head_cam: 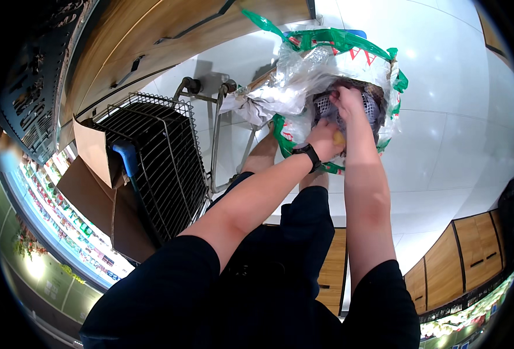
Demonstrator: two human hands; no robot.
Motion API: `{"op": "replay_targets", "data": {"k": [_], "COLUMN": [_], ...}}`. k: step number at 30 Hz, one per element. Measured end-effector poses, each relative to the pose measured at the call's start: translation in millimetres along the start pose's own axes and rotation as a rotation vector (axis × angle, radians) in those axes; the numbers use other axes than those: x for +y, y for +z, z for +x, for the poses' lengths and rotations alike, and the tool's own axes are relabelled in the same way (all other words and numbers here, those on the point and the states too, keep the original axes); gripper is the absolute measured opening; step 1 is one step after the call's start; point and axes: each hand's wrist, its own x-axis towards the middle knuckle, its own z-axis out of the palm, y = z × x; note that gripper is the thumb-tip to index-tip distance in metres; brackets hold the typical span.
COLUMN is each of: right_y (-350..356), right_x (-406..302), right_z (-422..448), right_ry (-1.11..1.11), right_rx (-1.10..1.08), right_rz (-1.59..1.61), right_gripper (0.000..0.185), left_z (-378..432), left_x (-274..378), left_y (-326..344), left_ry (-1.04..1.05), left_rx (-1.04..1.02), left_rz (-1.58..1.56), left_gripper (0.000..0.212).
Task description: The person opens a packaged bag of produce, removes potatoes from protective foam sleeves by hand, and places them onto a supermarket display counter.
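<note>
A large box (pixel 381 65) wrapped in clear film and green tape stands on the floor before me, with crumpled plastic spread over its left side. Inside lies a mass in white foam netting (pixel 324 107). My left hand (pixel 327 137), with a black watch (pixel 308 156) on the wrist, is at the near side of the opening, its fingers around something yellowish (pixel 339 138) that is partly hidden. Deeper in the opening, my right hand (pixel 348 101) has its fingers bent against the netting; whether they grip it is unclear.
Left of me stands a wire shopping cart (pixel 169 152) with a blue handle part. A cardboard box with raised flaps (pixel 93 148) is beside it. Wooden cabinets (pixel 152 35) run along the upper left, others (pixel 449 257) at the lower right. Lit shelves (pixel 78 218) show at the left.
</note>
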Motion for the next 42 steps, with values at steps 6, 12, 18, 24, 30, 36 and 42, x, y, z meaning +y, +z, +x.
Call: {"op": "replay_targets", "data": {"k": [6,12,18,24,30,36,42], "right_y": [-52.6,-58.4,-70.9,-82.9,-50.2,-45.8,12.9], "right_x": [19.9,23.5,17.7,17.0,26.8,29.8,-24.8], "right_z": [-103.2,-157.1,-214.8,-273.6,-164.9,-81.8,-63.4], "right_ry": [-0.092,-0.275,-0.302,-0.333,-1.188,-0.262,-0.864], "right_rx": [-0.098,-0.055,0.101,0.314,0.384,-0.301,0.033], "right_rz": [0.091,-0.173,-0.334,0.062,-1.296,-1.654,-1.543], "right_gripper": [0.007,0.006,0.007,0.004,0.007,0.023,0.026], "left_z": [-8.3,-8.9,-12.9,-19.7,-27.9,-37.6,-37.9], "left_x": [1.4,-1.1,3.0,0.6,12.1,17.0,10.9], "left_y": [-7.9,-16.4,-24.6,-37.5,-53.4,-84.4,-92.8], "left_ry": [0.018,0.122,0.103,0.093,0.12,0.179,0.163], "left_rx": [-0.037,-0.044,-0.035,-0.032,0.091,0.249,0.283], "left_rz": [-0.031,-0.043,-0.061,-0.108,-0.181,-0.134,-0.185], "left_gripper": [0.05,0.049,0.052,0.05,0.051,0.048,0.05]}}
